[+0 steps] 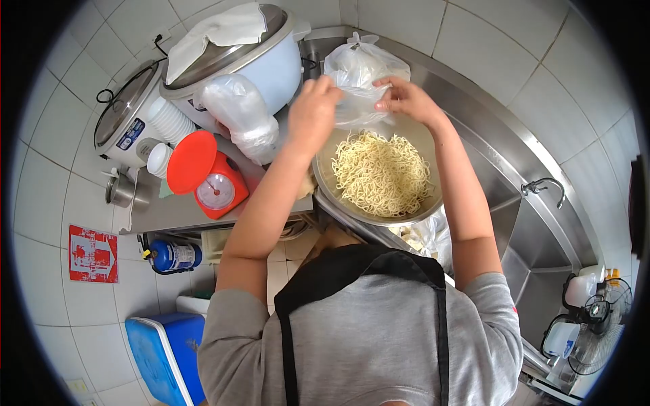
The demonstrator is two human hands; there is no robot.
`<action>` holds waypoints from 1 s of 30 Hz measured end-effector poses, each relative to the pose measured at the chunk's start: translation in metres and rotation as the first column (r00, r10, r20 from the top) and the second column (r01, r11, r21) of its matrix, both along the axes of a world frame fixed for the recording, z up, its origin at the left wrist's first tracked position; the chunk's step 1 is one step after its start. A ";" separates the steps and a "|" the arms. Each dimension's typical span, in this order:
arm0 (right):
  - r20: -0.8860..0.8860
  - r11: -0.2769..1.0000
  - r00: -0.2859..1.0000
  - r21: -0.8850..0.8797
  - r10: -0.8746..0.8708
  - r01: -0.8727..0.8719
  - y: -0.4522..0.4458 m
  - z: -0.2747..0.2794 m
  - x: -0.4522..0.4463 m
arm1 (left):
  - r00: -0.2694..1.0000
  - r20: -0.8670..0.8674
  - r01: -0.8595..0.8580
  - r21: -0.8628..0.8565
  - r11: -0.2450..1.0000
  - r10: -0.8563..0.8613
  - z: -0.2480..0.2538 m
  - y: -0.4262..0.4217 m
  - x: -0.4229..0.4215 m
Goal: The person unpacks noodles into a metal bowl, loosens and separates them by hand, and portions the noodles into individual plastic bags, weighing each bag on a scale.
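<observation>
A clear plastic bag (359,107) is stretched between my hands above the far rim of a large metal bowl (323,177). Pale yellow noodles (380,172) fill much of this bowl. My left hand (315,108), slightly blurred, is closed on the bag's left side. On the other side, my right hand (409,100) pinches the bag's edge between thumb and fingers. Just beyond them sits a knotted plastic bag (365,62) with whitish contents that I cannot make out.
Left of the bowl stand a red kitchen scale (220,186), a roll of plastic bags (244,118), stacked white cups (170,120) and two large rice cookers (281,74). A steel sink (538,240) with a tap (545,189) lies right. Another filled bag (433,237) is beside the bowl's near rim.
</observation>
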State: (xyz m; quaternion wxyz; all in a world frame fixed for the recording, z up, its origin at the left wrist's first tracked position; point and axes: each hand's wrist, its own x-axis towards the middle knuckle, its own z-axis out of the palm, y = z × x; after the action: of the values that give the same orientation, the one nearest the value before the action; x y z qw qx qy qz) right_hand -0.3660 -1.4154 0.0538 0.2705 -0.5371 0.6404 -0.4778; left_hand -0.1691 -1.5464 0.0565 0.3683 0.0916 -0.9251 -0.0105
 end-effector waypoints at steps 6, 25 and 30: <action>-0.666 0.756 0.441 0.653 0.602 -0.046 0.023 -0.112 0.083 | 0.989 -0.073 -0.117 0.177 0.977 0.131 0.009 -0.001 0.011; -0.540 0.992 0.837 0.029 -0.088 0.122 0.019 0.115 0.007 | 0.939 -0.221 -0.172 0.366 0.915 0.265 0.038 -0.018 0.017; -0.551 0.951 0.775 -0.203 -0.309 0.234 0.027 0.140 0.017 | 0.932 -0.283 -0.131 0.322 0.938 0.227 0.029 -0.023 0.011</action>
State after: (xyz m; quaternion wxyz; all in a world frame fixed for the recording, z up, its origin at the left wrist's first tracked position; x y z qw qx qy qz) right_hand -0.3492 -1.3887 0.1936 -0.0417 -0.5736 0.7320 -0.3652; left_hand -0.1581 -1.5689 0.0856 0.4927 0.2279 -0.8297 -0.1302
